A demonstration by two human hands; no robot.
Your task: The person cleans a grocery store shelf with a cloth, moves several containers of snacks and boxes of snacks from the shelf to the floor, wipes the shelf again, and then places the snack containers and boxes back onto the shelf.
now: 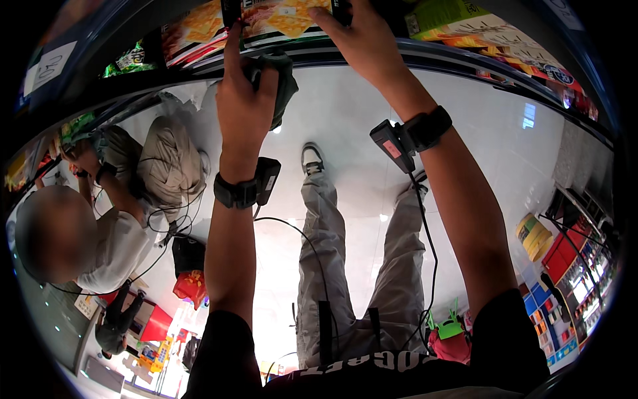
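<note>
My left hand (246, 102) holds a bunched dark green cloth (284, 82) against its palm. Its index finger stretches up to the left edge of a cracker package (261, 25) on the shelf. Over the right side of that package lies the thumb of my right hand (361, 42). The other right fingers run past the top of the picture, so their grip is hidden. Another package with crackers on its front (199, 27) stands just left. Both wrists wear black straps with small cabled boxes.
The dark shelf edge (344, 54) curves across the top. Green boxes (448, 22) stand right, green packets (130, 61) left. At left a person (119, 234) crouches at the shelf on the pale floor (344, 109). Cables hang beside my legs. A yellow bucket (534, 237) stands right.
</note>
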